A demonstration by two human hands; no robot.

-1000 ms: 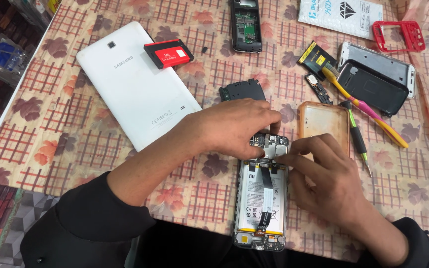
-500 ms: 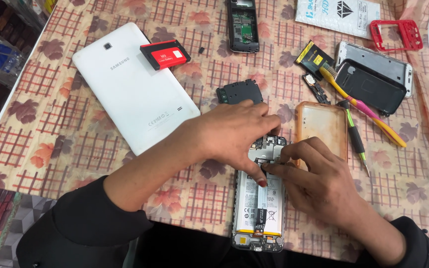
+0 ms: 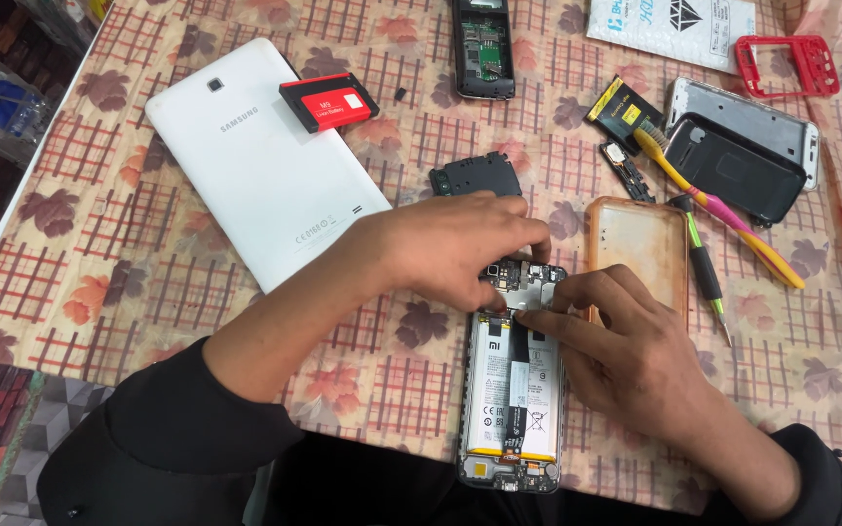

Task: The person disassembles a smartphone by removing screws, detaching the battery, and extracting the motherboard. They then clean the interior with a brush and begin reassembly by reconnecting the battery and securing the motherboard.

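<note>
The opened phone (image 3: 511,390) is lying back-off (white battery, black ribbon showing); left hand (image 3: 450,248) and right hand (image 3: 626,356) are pinching, grips narrow, its top board.

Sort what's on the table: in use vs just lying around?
In use:
- opened phone, back off, battery showing
- left hand and right hand, fingertips at its upper circuit board

Lying around:
- white tablet
- red battery
- orange clear case
- toothbrush
- screwdriver
- red frame
</note>
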